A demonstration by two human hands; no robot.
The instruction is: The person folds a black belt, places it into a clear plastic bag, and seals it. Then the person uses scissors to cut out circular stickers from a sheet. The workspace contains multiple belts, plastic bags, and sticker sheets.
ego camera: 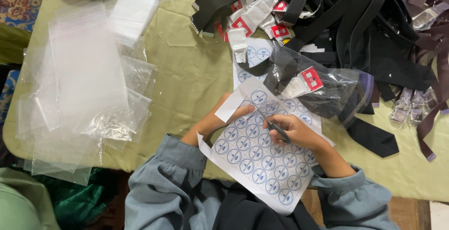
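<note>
At the near edge of the table, your right hand (299, 134) is curled closed around a small pair of scissors (273, 126), whose blades point toward ten o'clock over the sticker sheet (262, 157). Your left hand (220, 120) lies under the sheet's upper left corner, fingers loosely bent, its fingertips (245, 111) pinching the paper's edge just beside the scissor tips. The sheet is white, printed with rows of round blue stickers, and hangs partly over the table edge toward you. At twelve o'clock from your hands a second sticker sheet (255, 57) lies half covered. At one o'clock sits a clear bag (327, 89) holding a black strap with a red and white tag, and beyond it a heap of black straps (355, 19). At nine to ten o'clock, well apart, clear plastic bags (84, 80) lie stacked on the yellow-green tablecloth (187, 71).
</note>
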